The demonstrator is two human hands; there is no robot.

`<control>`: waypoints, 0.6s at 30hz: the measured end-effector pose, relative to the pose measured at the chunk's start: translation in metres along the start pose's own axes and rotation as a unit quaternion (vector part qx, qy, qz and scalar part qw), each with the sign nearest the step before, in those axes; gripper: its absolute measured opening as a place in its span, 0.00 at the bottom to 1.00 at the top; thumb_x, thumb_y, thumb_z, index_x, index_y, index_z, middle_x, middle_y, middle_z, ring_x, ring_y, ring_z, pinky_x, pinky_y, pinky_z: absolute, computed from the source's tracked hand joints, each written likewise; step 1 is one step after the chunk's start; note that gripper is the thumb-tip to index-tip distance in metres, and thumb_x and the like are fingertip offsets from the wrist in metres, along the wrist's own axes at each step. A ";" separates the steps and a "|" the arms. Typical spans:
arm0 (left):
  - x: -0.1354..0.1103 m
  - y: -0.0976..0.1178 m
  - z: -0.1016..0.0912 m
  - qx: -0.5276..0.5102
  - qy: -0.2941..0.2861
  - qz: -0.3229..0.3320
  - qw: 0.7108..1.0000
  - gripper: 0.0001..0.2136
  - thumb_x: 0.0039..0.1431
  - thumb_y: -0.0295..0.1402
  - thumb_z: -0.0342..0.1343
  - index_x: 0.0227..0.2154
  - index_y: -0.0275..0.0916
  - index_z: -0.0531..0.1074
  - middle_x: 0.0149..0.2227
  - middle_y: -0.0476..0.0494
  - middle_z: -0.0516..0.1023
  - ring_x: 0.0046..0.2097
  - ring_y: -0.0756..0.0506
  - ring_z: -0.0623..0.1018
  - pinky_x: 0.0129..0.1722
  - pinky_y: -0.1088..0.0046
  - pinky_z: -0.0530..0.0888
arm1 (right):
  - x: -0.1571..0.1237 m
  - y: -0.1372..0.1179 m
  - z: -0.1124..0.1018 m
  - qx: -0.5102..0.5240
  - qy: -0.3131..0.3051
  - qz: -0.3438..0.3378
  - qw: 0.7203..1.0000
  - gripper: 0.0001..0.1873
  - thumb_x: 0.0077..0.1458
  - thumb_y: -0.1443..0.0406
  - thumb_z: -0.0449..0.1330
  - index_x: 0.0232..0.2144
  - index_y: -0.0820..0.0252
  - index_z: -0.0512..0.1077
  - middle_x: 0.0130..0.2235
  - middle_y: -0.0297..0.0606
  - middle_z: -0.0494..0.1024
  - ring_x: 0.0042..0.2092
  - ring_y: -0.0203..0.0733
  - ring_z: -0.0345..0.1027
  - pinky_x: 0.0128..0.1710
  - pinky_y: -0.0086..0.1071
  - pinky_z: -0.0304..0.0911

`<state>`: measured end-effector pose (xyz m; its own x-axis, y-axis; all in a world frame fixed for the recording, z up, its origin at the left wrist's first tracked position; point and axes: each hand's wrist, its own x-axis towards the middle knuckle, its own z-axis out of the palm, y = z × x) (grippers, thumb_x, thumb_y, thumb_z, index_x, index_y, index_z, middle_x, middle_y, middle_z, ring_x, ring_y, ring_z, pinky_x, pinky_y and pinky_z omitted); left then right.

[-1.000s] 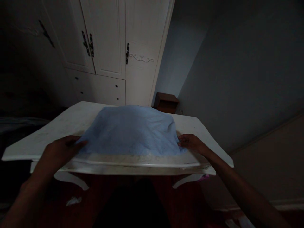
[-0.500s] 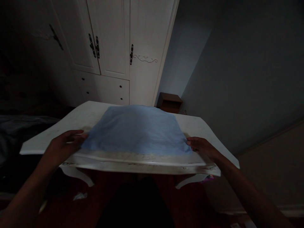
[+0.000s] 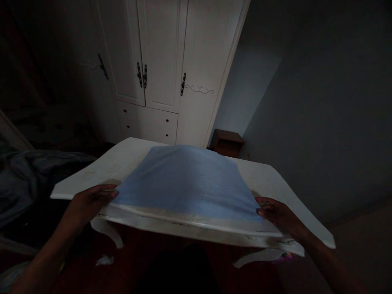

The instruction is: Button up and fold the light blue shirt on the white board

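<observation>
A light blue cloth (image 3: 186,179) lies spread over the middle of a white table (image 3: 116,163), with soft wrinkles near its right side. My left hand (image 3: 92,201) pinches the cloth's near left corner between thumb and fingers. At the opposite side, my right hand (image 3: 277,214) is closed on the near right corner. The cloth's near edge runs between both hands, a little back from the table's front edge. Its far edge reaches the back of the tabletop.
Behind the table stands a white wardrobe (image 3: 196,106) with dark handles. A brown wooden cabinet (image 3: 228,139) sits in the corner by the grey wall (image 3: 330,114). Dark fabric (image 3: 33,175) is heaped at the left. A crumpled pale scrap (image 3: 104,260) lies on the red floor.
The view has shifted, so the table appears lower and further right. Both hands still grip the cloth's near corners, and its near edge looks pulled straighter.
</observation>
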<state>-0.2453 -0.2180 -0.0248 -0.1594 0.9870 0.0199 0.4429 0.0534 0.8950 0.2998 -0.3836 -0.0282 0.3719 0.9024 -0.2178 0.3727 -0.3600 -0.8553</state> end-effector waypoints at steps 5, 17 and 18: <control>-0.010 0.018 -0.003 -0.002 -0.004 -0.040 0.999 0.25 0.22 0.53 0.64 0.27 0.43 0.78 0.30 0.45 0.82 0.32 0.41 0.78 0.26 0.71 0.72 | 0.001 -0.006 0.004 -0.024 0.004 -0.024 0.999 0.33 0.37 0.47 0.69 0.43 0.60 0.72 0.21 0.30 0.71 0.22 0.36 0.60 0.21 0.29 0.54; 0.004 0.005 0.000 -0.024 -0.016 -0.069 0.997 0.24 0.24 0.47 0.65 0.31 0.43 0.77 0.28 0.45 0.79 0.29 0.42 0.77 0.23 0.72 0.71 | -0.009 -0.013 0.014 0.017 -0.010 0.027 0.999 0.44 0.31 0.48 0.71 0.50 0.56 0.65 0.24 0.29 0.69 0.21 0.33 0.57 0.18 0.26 0.48; 0.004 0.001 -0.001 -0.025 -0.017 -0.064 0.997 0.23 0.24 0.47 0.65 0.29 0.44 0.76 0.28 0.44 0.79 0.30 0.42 0.77 0.23 0.72 0.71 | -0.010 -0.010 0.012 0.013 -0.010 0.029 0.999 0.44 0.31 0.48 0.71 0.51 0.57 0.65 0.23 0.29 0.69 0.21 0.33 0.56 0.18 0.27 0.48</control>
<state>-0.2459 -0.2141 -0.0231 -0.1805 0.9773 -0.1109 0.3754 0.1727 0.9106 0.2825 -0.3860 -0.0228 0.3748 0.8848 -0.2767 0.3294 -0.4061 -0.8524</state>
